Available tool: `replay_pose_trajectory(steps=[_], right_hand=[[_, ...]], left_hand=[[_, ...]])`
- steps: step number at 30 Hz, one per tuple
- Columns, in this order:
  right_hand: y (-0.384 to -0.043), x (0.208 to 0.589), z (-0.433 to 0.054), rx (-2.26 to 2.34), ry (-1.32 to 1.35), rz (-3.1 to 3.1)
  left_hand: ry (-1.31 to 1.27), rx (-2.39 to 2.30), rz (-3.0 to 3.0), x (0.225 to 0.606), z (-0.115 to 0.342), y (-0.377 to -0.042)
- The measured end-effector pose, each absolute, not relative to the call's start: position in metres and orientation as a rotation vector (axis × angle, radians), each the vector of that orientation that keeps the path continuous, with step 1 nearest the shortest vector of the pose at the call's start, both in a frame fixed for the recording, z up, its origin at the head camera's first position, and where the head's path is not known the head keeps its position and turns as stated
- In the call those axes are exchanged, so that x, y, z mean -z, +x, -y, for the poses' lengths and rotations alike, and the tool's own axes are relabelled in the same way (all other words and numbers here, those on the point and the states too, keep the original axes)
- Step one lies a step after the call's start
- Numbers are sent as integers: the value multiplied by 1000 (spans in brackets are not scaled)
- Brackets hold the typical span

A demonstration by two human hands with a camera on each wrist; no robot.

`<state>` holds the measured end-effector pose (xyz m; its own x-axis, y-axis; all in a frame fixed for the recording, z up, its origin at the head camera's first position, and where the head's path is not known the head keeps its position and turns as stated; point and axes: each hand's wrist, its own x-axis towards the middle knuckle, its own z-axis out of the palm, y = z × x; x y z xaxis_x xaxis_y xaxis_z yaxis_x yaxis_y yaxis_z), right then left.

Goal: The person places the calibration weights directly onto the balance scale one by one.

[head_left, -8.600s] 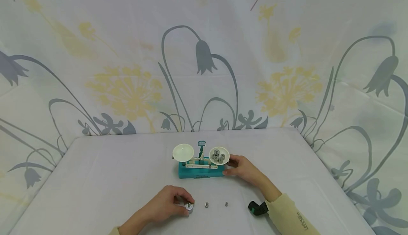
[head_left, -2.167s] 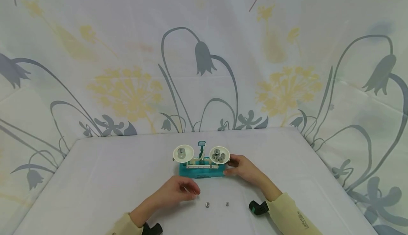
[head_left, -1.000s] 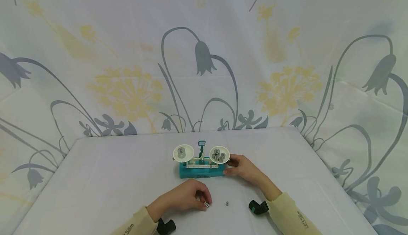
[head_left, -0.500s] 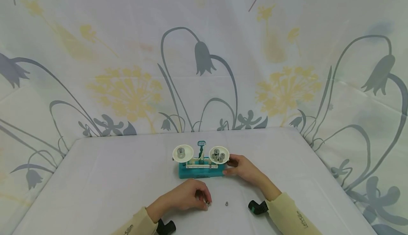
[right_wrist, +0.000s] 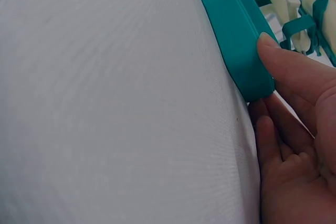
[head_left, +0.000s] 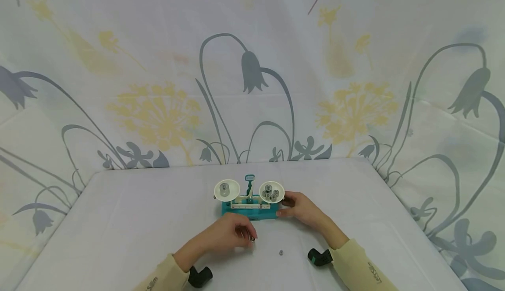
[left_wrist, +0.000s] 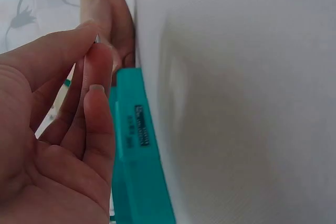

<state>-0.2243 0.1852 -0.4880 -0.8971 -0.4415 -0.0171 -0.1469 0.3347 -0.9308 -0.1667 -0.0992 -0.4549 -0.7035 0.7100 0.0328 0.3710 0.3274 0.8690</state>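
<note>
A teal balance scale stands on the table with two white pans. One large metal weight sits in its left pan; several smaller metal weights are in the right pan. Just in front of the base, my left hand pinches a small metal weight between thumb and fingertips. Only a sliver of that weight shows in the left wrist view. My right hand grips the right end of the base, its thumb on the edge and its other fingers partly hidden behind.
A tiny metal weight stands alone on the white-covered table, right of my left hand. Black wrist-worn devices sit at both sleeves. A flower-patterned cloth hangs behind the table.
The large weight, earlier in my left hand on the table, is now in the left pan. My left hand has since picked up a smaller weight and moved towards the scale. The right hand stays put.
</note>
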Motion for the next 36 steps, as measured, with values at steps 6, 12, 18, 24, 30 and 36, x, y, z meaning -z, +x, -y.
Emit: replay_pose_trajectory(steps=[6,12,18,24,30,36], right_hand=[[-224,487,-186,1586,-531,-2333],[-224,487,-186,1596,-534,-2318],[-225,489,-187,1587,-538,-2324],[-225,488,-188,1592,-552,-2318],[-225,490,-188,1615,-566,-2299],[-225,490,-188,1623,-577,-2294]], left_hand=[[1000,-1350,-2275,443,107,-170],[1056,-1362,-2360,429,117,-173],[1037,-1428,-2423,409,129,-174],[1030,-1442,-2475,399,138,-178],[1016,-1418,-2587,392,148,-182],[949,-1398,-2744,390,153,-186]])
